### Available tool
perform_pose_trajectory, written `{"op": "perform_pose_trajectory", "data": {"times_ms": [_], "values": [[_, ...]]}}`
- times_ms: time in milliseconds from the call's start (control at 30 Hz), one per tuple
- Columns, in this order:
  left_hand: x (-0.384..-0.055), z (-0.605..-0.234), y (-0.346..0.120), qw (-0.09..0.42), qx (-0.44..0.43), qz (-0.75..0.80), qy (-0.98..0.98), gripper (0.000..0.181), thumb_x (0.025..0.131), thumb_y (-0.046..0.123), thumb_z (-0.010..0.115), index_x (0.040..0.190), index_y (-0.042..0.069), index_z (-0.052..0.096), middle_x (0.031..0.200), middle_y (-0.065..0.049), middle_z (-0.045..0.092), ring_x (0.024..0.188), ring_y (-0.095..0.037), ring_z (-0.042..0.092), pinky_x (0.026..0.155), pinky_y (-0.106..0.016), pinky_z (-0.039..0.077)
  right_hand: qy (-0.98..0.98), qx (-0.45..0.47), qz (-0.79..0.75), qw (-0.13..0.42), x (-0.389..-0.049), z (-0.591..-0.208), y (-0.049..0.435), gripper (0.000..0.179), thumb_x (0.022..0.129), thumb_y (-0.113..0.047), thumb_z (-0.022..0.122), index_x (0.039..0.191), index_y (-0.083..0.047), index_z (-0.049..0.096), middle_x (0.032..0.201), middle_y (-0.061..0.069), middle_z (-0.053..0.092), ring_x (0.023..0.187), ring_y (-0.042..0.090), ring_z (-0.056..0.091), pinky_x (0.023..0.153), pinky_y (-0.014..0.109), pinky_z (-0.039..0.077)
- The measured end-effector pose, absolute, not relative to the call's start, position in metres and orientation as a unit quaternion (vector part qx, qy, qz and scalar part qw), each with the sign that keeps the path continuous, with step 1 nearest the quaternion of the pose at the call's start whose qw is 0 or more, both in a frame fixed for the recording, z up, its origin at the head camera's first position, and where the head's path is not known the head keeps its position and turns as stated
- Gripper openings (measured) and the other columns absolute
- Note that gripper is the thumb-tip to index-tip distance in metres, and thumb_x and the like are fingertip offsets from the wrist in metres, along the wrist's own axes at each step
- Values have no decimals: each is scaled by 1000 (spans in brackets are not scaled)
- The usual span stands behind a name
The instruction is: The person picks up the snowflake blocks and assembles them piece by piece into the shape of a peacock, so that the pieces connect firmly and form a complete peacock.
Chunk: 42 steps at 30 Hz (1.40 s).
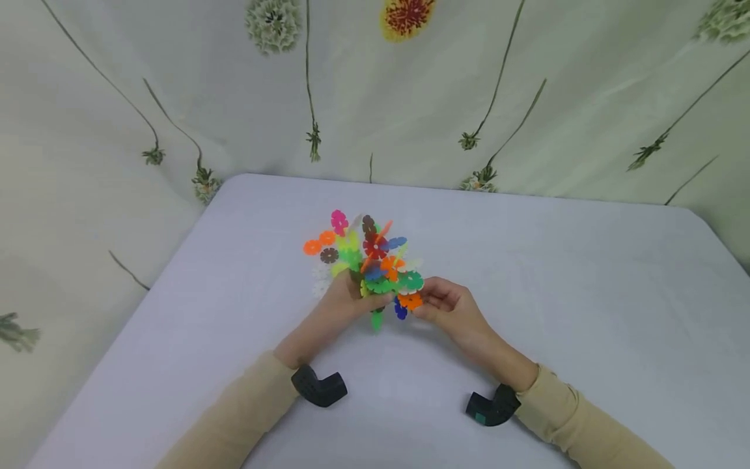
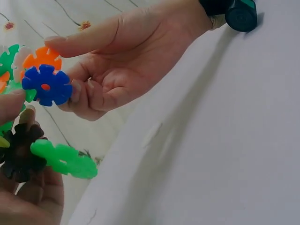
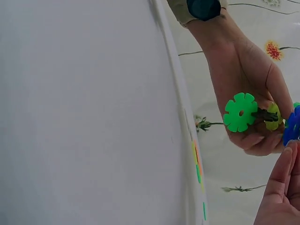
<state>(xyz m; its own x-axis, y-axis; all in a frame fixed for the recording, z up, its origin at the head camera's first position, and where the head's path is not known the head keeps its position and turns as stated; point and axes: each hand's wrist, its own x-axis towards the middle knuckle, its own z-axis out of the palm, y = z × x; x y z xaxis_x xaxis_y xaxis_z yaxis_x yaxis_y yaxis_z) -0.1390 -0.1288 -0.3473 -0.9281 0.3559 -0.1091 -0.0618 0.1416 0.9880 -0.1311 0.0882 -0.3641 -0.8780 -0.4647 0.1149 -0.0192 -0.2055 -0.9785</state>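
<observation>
My left hand (image 1: 336, 309) grips a many-coloured cluster of notched plastic snowflake discs (image 1: 379, 285) from its left side, with the thumb across the front. A brown disc (image 2: 22, 152) and a bright green disc (image 2: 65, 160) jut out below that hand's fingers. On the cluster's right side, my right hand (image 1: 459, 312) pinches an orange disc (image 1: 410, 300) between thumb and fingers. Beside it, a dark blue disc (image 2: 47, 86) faces the left wrist camera, with right fingertips at its edge. Much of the left fingers is hidden behind the cluster in the head view.
More discs in orange (image 1: 312, 247), brown (image 1: 329, 255) and pink (image 1: 338, 220) show beyond my left hand. The pale table (image 1: 556, 280) has its far edge against a flower-print cloth (image 1: 381, 111). Black curved mounts (image 1: 319, 386) sit at both wrists.
</observation>
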Motion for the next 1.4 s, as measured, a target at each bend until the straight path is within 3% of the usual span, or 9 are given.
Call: {"op": "perform_pose_trajectory", "data": {"times_ms": [133, 267, 500, 667, 800, 1000, 1200, 1333, 1400], "values": [[-140, -344, -135, 184, 113, 629, 747, 68, 84, 34, 70, 137, 10, 35, 108, -9, 58, 96, -23, 54, 87, -38, 45, 620, -196, -746, 145, -130, -360, 88, 53, 82, -20, 73, 114, 16, 51, 102, 6, 64, 91, 19, 61, 79, 28, 51], [-141, -345, -141, 215, 111, 634, 735, 75, 84, 35, 70, 141, 13, 27, 126, -4, 50, 112, -19, 48, 95, -38, 41, 634, -189, -735, 148, -131, -358, 88, 49, 83, -17, 72, 113, 15, 52, 99, 6, 63, 91, 21, 61, 79, 29, 51], [-144, -350, -138, 201, 126, 652, 720, 53, 86, 26, 69, 129, 14, 41, 109, -8, 60, 97, -22, 55, 81, -32, 47, 647, -179, -726, 147, -131, -356, 89, 44, 83, -15, 72, 113, 12, 54, 100, 10, 63, 89, 21, 62, 78, 29, 52], [-143, -350, -141, 211, 109, 643, 728, 58, 83, 36, 71, 128, 13, 41, 116, -11, 55, 102, -25, 53, 87, -38, 45, 664, -164, -716, 141, -133, -354, 91, 39, 85, -11, 69, 113, 11, 54, 103, 9, 62, 90, 18, 61, 79, 30, 51], [-142, -353, -144, 223, 80, 634, 736, 61, 81, 43, 71, 125, 12, 41, 116, -12, 45, 104, -24, 47, 85, -37, 42, 692, -141, -694, 138, -137, -351, 95, 31, 90, -9, 64, 116, 7, 57, 100, 10, 63, 90, 26, 61, 81, 35, 51], [-144, -361, -139, 245, 102, 675, 689, 42, 87, 33, 67, 121, 10, 55, 108, -12, 59, 97, -26, 51, 82, -34, 43, 711, -139, -676, 137, -140, -345, 99, 30, 93, -9, 58, 120, 6, 56, 100, 13, 62, 90, 36, 57, 82, 39, 50], [-143, -367, -133, 228, 100, 682, 688, 46, 85, 37, 68, 125, 18, 54, 110, -7, 58, 100, -22, 48, 80, -32, 42, 698, -146, -688, 129, -140, -339, 100, 32, 92, -9, 60, 121, 5, 56, 103, 14, 62, 89, 24, 60, 84, 45, 48], [-141, -373, -127, 230, 82, 714, 656, 45, 86, 28, 70, 123, 10, 53, 93, -6, 54, 88, -19, 47, 70, -26, 40, 701, -141, -688, 121, -140, -338, 102, 34, 92, -10, 61, 122, 4, 56, 102, 12, 63, 86, 22, 60, 83, 44, 49], [-140, -375, -124, 236, 71, 741, 624, 46, 86, 21, 70, 125, 8, 51, 93, -5, 54, 87, -18, 49, 72, -23, 43, 704, -139, -688, 111, -139, -337, 102, 33, 92, -10, 61, 121, 3, 57, 100, 12, 62, 86, 22, 60, 82, 42, 50]]}}
